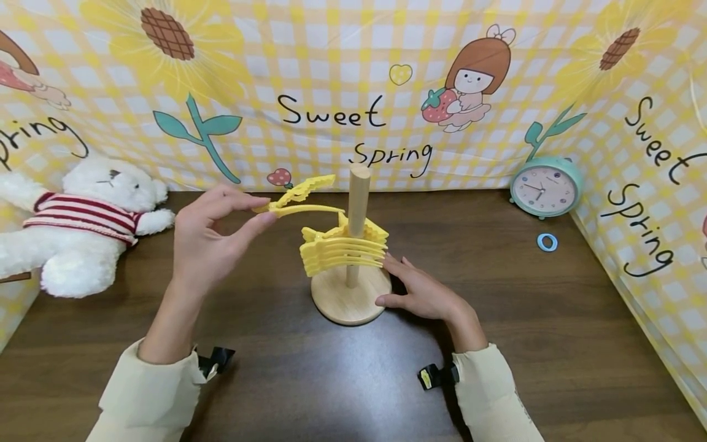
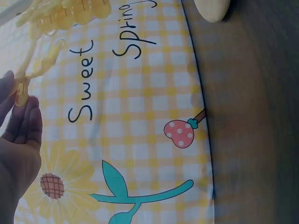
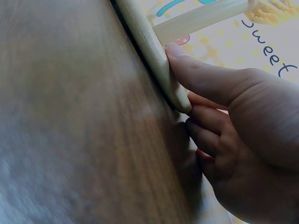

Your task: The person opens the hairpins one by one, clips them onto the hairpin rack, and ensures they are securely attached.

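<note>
My left hand (image 1: 207, 236) pinches the tail of a yellow hair clip (image 1: 301, 199) between thumb and fingertips, left of a wooden post (image 1: 359, 196). The clip's two arms are spread apart and point toward the post. Several more yellow hair clips (image 1: 342, 252) sit stacked around the post, below its top. The post rises from a round wooden base (image 1: 353, 307) on the table. My right hand (image 1: 428, 294) grips the right edge of this base; in the right wrist view its thumb (image 3: 201, 74) lies on the rim, with fingers by the edge.
A white teddy bear (image 1: 83, 224) in a striped top lies at the left. At the back right stands a mint alarm clock (image 1: 545, 187), with a blue ring (image 1: 547, 242) in front of it. Patterned cloth (image 1: 331, 67) hangs behind the brown table (image 1: 265, 380).
</note>
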Demonstrator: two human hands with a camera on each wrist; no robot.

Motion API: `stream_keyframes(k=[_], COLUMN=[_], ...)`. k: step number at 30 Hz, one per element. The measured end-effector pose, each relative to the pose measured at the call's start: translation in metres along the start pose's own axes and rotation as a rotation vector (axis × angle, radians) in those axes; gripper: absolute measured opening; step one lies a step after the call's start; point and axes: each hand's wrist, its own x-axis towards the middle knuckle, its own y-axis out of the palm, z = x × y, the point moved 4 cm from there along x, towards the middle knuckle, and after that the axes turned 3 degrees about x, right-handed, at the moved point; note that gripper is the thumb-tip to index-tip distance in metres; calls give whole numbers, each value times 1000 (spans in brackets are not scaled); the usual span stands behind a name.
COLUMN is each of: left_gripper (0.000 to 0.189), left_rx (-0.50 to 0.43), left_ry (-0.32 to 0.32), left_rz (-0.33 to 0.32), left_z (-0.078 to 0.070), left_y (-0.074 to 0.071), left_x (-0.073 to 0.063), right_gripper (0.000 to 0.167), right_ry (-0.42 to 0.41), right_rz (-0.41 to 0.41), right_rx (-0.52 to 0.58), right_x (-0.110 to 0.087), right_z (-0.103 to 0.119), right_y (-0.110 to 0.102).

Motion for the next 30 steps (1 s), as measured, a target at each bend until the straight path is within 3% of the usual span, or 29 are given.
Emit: stream_keyframes(k=[12,30], left_gripper=[27,24], left_rx=[-90,-141], left_ry=[105,112], left_rz=[65,140], left_z=[-14,-21], left_y=[10,41], left_x=[0,-6], right_gripper=[80,78], right_ry=[9,-9], right_rz=[-2,-3], right_rx=[-6,-11], right_x=[-1,0], right_z=[0,1], right_y=[0,0])
